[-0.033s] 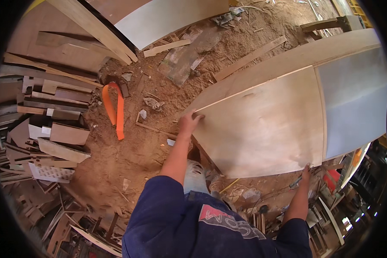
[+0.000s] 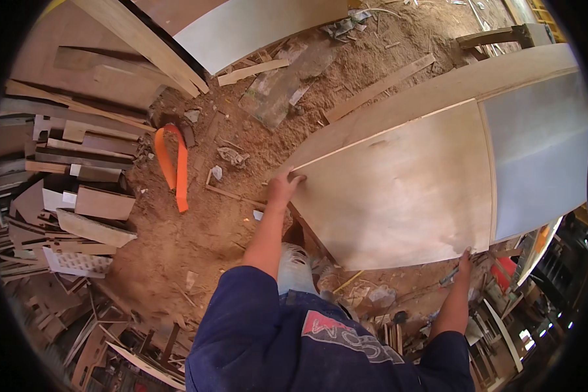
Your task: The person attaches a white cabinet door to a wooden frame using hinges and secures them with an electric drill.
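A pale plywood panel (image 2: 398,189) lies over a longer wooden sheet (image 2: 366,134), which shows along its far side. My left hand (image 2: 283,188) grips the panel's left corner, thumb on top and the other fingers mostly hidden around the edge. At the near right corner, my right hand (image 2: 465,259) pinches the panel's edge with the fingertips, the rest of its fingers out of sight beneath. A grey-blue board (image 2: 542,153) adjoins the panel's right edge. Just left of my right wrist is a small bluish object (image 2: 448,278), too small to make out.
An orange strap loop (image 2: 181,171) lies on the sawdust-covered floor (image 2: 176,255). Stacked wood offcuts (image 2: 104,202) fill the left side. Loose wood strips (image 2: 380,88) lie beyond the panel, and a white-faced board (image 2: 255,29) stands at the back. More scraps lie at the lower right.
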Available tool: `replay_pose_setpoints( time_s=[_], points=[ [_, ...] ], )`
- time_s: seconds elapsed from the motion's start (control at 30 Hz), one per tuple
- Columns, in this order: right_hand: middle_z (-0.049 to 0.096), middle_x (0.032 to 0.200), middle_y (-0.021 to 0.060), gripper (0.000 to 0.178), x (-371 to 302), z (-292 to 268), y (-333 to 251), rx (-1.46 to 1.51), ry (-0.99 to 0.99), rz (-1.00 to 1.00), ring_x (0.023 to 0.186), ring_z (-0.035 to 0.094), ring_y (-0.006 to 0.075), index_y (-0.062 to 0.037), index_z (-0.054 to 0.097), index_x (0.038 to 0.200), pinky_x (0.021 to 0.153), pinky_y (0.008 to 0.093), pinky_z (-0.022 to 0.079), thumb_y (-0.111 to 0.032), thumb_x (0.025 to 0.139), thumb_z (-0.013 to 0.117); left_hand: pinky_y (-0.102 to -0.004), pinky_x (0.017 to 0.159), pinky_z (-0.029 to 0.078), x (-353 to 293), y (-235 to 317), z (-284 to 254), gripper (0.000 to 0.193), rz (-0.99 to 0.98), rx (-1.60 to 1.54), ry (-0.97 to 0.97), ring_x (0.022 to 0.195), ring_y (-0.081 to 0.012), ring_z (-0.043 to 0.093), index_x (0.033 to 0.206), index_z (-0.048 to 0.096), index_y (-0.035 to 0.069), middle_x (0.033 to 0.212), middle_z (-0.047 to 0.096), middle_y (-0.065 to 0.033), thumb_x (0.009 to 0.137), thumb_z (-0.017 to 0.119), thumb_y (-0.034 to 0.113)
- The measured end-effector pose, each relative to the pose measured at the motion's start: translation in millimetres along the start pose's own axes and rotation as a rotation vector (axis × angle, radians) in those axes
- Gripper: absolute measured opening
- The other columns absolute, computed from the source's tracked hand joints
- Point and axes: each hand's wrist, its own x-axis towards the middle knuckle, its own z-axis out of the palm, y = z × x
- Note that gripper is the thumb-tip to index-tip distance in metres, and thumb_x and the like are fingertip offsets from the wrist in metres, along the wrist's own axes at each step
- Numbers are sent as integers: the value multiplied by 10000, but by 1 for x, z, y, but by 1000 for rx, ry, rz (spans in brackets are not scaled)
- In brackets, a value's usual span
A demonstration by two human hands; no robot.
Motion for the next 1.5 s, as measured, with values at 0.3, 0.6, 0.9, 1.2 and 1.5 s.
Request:
replay_pose_setpoints(
  time_s=[0.3, 0.6, 0.9, 1.2, 1.5],
  points=[
    [428, 562, 31, 564, -9, -2, 10, -128, 52, -75, 483, 478, 208, -62, 540, 840, 470, 381, 401, -609, 952, 622, -436, 983, 510, -7, -42, 17, 457, 188, -35, 137, 1154, -390, 629, 1190, 675, 14, 1229, 676, -212, 799, 820, 201],
    [505, 600, 64, 625, -25, 12, -2, 117, 70, -27, 429, 489, 199, -15, 539, 1182, 421, 366, 406, -583, 945, 647, -471, 917, 520, -9, -6, -9, 457, -17, 110, -97, 1116, -393, 647, 1220, 673, 68, 1165, 700, -210, 868, 752, 349],
    [585, 642, 109, 633, -10, 0, 16, 136, 50, -90, 387, 507, 198, -7, 598, 1235, 363, 354, 401, -557, 933, 676, -493, 960, 512, -41, 22, -16, 576, 91, 315, -129, 1122, -412, 641, 1351, 563, 50, 1179, 684, -244, 871, 742, 312],
    [637, 696, 114, 618, -47, 8, -10, 150, 44, -282, 442, 583, 234, 39, 636, 1121, 378, 379, 442, -528, 895, 731, -486, 1012, 491, -138, -29, 5, 567, 97, 433, -400, 1183, -410, 619, 1272, 635, 29, 1240, 662, -260, 856, 728, 402],
    [705, 837, 238, 651, 17, -16, 33, -75, 149, -682, 784, 705, 390, 61, 666, 1025, 662, 491, 537, -549, 829, 781, -455, 953, 527, -310, 14, 49, 573, 55, 436, -301, 1113, -369, 673, 1211, 692, 30, 1159, 708, -233, 833, 742, 458]
  ],
)
